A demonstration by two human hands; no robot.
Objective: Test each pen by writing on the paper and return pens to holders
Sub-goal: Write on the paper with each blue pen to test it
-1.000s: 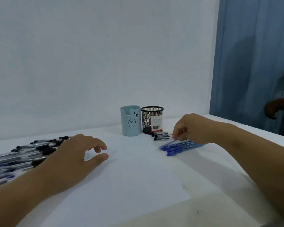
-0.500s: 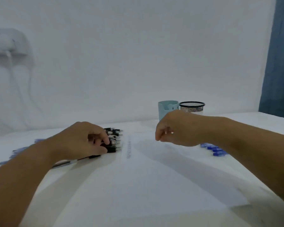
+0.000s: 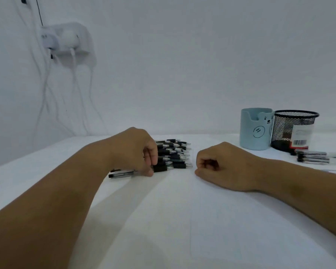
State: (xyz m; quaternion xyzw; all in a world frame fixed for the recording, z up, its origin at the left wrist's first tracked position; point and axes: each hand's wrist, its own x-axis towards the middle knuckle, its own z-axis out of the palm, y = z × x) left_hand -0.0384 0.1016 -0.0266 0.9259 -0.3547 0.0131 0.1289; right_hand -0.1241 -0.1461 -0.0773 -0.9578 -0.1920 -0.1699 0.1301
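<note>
Our left hand [image 3: 144,152] curls onto the near edge of the black pen pile [image 3: 173,155], fingers pinching one pen to draw it out for testing. Our right hand [image 3: 221,165] rests fisted and empty on the tabletop [image 3: 163,220], ready to receive it. The holders [image 3: 255,129] stand far right.

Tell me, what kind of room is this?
Probably a plain workroom or office desk: a pile of black pens, two pen holders on a white table, and a wall socket with chargers.
</note>
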